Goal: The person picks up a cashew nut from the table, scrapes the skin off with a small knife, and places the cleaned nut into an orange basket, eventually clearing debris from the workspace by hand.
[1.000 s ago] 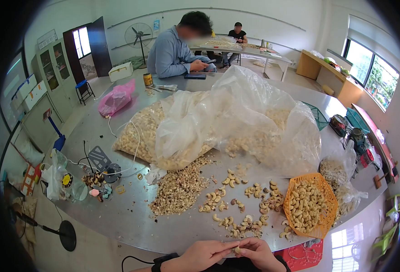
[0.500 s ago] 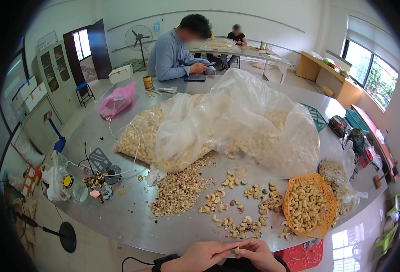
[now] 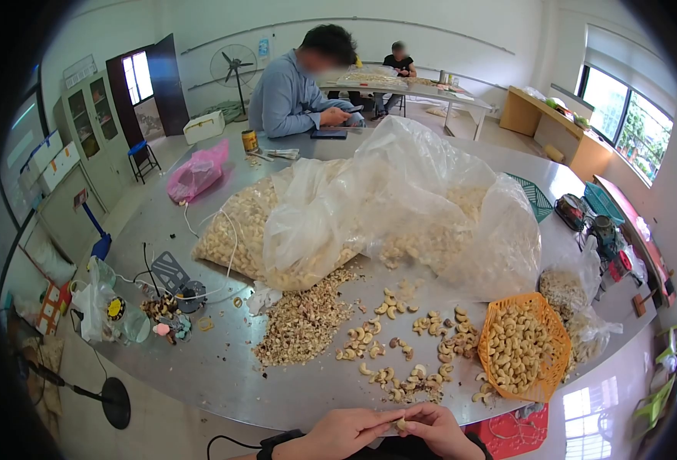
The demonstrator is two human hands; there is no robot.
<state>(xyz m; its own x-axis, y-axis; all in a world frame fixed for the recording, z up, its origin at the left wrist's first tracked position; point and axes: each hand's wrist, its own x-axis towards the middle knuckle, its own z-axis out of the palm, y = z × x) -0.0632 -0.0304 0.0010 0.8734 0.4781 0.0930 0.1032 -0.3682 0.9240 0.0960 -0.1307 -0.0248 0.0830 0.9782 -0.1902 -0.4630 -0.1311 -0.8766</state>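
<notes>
Both hands meet at the near edge of the metal table [image 3: 223,383]. A cashew nut [image 3: 400,424] shows between the fingertips of my right hand [image 3: 436,433], which is closed on it. The fingers of my left hand [image 3: 347,431] are pressed together and touch the same cashew from the left. Just beyond the hands lie loose cashews [image 3: 419,376] with small crumbs. To their right, an orange plastic basket [image 3: 559,360] holds many cashews. Farther left is a heap of broken nut bits [image 3: 300,326].
Large clear plastic bags of cashews [image 3: 235,238] fill the table's middle. A pink bag [image 3: 199,172], a tin can [image 3: 250,140] and a cluttered pile of small items [image 3: 169,314] lie leftward. Across the table a person [image 3: 292,100] holds a phone. A red stool [image 3: 511,433] stands below the edge.
</notes>
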